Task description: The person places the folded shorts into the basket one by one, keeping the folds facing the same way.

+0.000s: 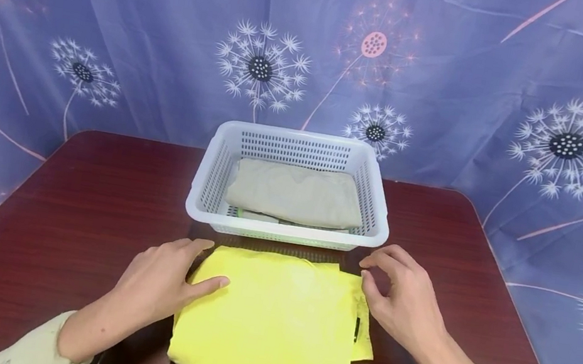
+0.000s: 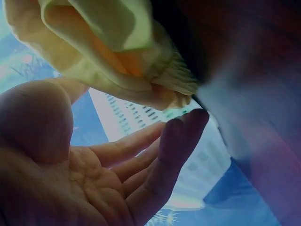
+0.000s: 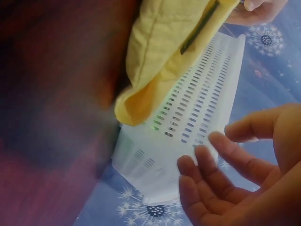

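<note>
A folded yellow garment [image 1: 266, 324] lies on the table in front of the basket, with a narrower flap [image 1: 362, 340] sticking out on its right side. A small dark strip shows on that flap. My left hand [image 1: 156, 278] is at the garment's left edge, its thumb over the top and its fingers by the far left corner. In the left wrist view the fingers are extended beside the yellow cloth [image 2: 108, 52], not closed round it. Near the far right corner, my right hand [image 1: 410, 299] has its fingers loosely bent, with nothing between them; the right wrist view shows them apart from the garment.
Just beyond the garment stands a white perforated plastic basket [image 1: 284, 230]. A folded grey cloth [image 1: 295, 192] lies inside it, with a bit of green beneath. The dark red table [image 1: 93, 208] ends at a blue curtain [image 1: 178, 30] printed with dandelions.
</note>
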`<state>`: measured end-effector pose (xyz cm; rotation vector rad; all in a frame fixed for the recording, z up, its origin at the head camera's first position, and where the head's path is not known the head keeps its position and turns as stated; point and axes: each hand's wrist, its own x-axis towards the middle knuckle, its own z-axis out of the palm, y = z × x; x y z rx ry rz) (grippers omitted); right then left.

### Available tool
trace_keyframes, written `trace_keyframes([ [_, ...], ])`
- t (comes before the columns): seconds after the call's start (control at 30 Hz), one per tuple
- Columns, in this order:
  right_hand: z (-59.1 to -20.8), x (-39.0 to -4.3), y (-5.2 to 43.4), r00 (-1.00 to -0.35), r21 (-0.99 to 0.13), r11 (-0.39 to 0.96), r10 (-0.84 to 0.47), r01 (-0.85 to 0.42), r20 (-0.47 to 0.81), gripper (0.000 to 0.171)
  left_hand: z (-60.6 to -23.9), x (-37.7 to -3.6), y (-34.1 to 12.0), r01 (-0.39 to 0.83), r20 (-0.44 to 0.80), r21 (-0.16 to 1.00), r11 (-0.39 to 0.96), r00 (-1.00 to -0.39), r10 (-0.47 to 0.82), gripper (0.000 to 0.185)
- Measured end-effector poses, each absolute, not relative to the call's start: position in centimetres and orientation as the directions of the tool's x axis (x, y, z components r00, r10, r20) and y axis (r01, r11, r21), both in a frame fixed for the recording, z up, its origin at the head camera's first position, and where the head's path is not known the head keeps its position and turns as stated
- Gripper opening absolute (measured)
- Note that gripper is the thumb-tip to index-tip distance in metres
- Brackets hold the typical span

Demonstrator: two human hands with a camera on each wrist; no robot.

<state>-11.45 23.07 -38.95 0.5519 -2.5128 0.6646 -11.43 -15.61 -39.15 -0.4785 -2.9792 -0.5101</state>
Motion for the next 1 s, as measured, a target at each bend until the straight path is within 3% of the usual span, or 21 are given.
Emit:
trace_keyframes([
  [0.27, -39.5, -11.1, 23.3, -0.883, -0.404, 0.820, -0.234, -0.404, 0.407, 0.033, -39.4, -12.3, -16.5, 0.262, -0.004, 0.372, 0.890, -0.959, 0.284, 0.088],
  [0.6, -39.6, -10.9, 23.3, -0.969, -0.467, 0.850, -0.230, -0.245, 0.089, 0.071, -39.3, -12.5, -16.5, 0.204, -0.095, 0.500, 0.842, -0.953, 0.288, 0.089],
  [0.8, -39.5, -10.6, 23.0, -0.974, -0.448, 0.881, -0.208, -0.148, -0.087, 0.092, -39.4, -12.7, -16.4, 0.180, -0.121, 0.531, 0.828, -0.951, 0.284, 0.092],
  [1.0, -39.6, -10.8, 22.9, -0.969, -0.466, 0.877, -0.201, -0.115, -0.140, 0.094, -39.5, -12.9, -16.7, 0.119, -0.198, 0.562, 0.819, -0.942, 0.273, 0.096],
])
